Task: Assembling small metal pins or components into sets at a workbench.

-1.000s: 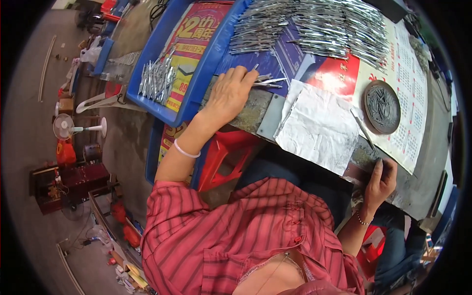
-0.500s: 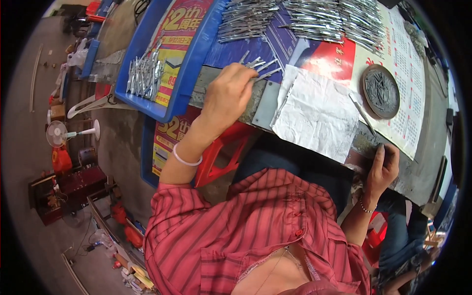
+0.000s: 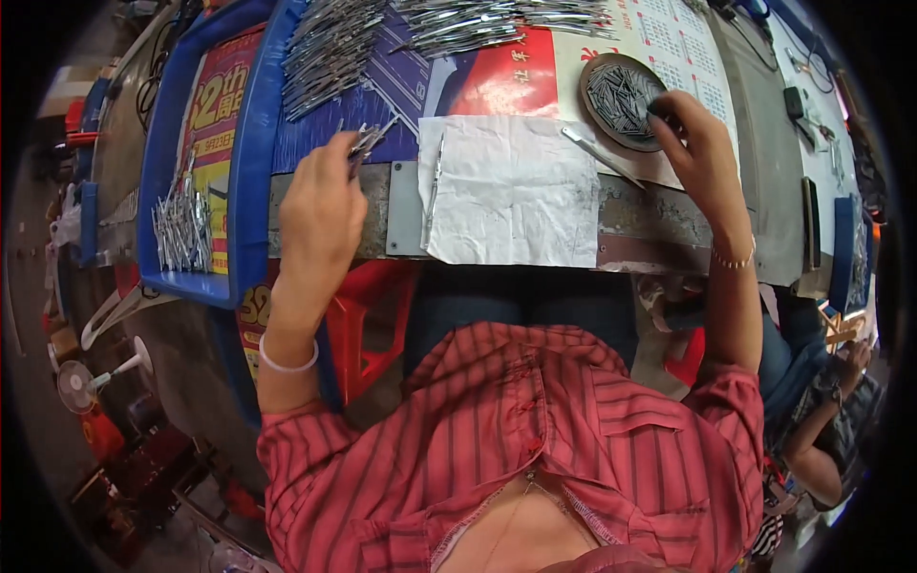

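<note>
My left hand (image 3: pixel 323 202) is closed round several slim silver metal pieces (image 3: pixel 371 141), whose ends stick out past the fingertips above the blue printed sheet. One similar slim metal piece (image 3: pixel 435 186) lies along the left side of the creased white paper (image 3: pixel 516 196). My right hand (image 3: pixel 705 148) reaches over the right rim of a round dark dish (image 3: pixel 594 113), thumb and forefinger apart. Short grey metal pins (image 3: pixel 621 98) fill the dish. Between paper and dish lies a thin pointed tool (image 3: pixel 604 158) with a pale handle.
Piles of slim metal pieces (image 3: pixel 330 53) lie along the far side of the table. A blue tray (image 3: pixel 250 181) at the left holds a heap of similar pieces (image 3: pixel 181 229). A red stool (image 3: pixel 368 329) stands below the table edge. Another person's arm (image 3: pixel 812 449) shows at lower right.
My right hand has moved from the table's near edge up to the dish. A slim metal piece now lies on the white paper. The whole view has shifted and turned.
</note>
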A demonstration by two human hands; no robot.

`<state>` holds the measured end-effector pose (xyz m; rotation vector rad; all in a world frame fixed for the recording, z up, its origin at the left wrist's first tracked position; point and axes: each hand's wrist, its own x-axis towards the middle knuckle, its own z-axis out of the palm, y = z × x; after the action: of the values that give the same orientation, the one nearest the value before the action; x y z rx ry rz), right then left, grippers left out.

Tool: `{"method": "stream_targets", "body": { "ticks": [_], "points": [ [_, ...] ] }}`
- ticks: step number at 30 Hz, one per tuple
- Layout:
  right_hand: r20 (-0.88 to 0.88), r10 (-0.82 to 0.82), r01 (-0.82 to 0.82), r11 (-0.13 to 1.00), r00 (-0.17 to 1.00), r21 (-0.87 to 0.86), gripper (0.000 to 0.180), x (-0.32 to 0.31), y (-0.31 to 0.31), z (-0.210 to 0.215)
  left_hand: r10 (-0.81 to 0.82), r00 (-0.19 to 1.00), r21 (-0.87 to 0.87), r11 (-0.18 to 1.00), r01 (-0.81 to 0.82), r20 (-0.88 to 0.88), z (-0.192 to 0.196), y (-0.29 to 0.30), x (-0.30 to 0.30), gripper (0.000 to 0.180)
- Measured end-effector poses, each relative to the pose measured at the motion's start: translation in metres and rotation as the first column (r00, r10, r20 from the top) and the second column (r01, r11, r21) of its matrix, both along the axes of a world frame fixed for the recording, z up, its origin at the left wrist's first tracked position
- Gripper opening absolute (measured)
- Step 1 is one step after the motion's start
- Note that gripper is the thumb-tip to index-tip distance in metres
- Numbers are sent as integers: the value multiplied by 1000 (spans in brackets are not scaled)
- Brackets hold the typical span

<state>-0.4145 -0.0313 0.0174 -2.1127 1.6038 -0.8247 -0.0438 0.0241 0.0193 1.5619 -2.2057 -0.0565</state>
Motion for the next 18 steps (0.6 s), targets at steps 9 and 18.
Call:
{"method": "stream_targets", "body": {
  "ticks": [9, 18],
  "points": [
    [-424, 136, -135, 990, 895, 32, 18, 9, -49, -17, 323, 288, 410, 850, 331, -902, 8, 69, -35, 36],
    [-348, 185, -147, 980, 919, 133, 16, 8, -56, -12, 450, -4, 299, 600, 742, -893, -20, 70, -79, 23]
  ]
}}
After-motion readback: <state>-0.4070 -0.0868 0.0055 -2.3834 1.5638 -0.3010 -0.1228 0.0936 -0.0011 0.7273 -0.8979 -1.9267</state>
